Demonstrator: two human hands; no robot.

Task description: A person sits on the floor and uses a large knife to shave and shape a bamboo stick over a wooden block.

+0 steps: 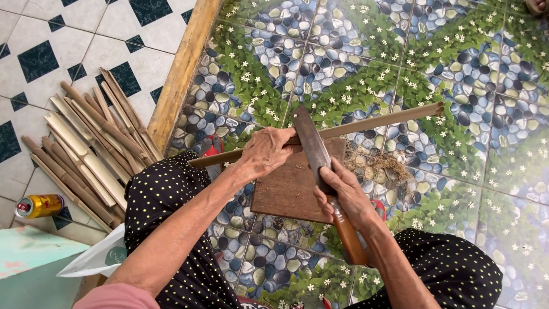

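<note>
My left hand (264, 152) grips a long thin bamboo strip (389, 121) that runs from the lower left to the upper right across a brown wooden board (289, 191) on the floor. My right hand (343, 194) holds a big knife by its wooden handle (349, 237). The dark blade (311, 146) lies across the strip, just right of my left fingers. Both knees, in black dotted cloth, frame the board.
A pile of split bamboo pieces (91, 146) lies at the left on white tiles, next to a wooden sill (180, 74). A yellow can (39, 206) lies at the far left. Fibre shavings (380, 166) sit right of the board on pebble-patterned floor tiles.
</note>
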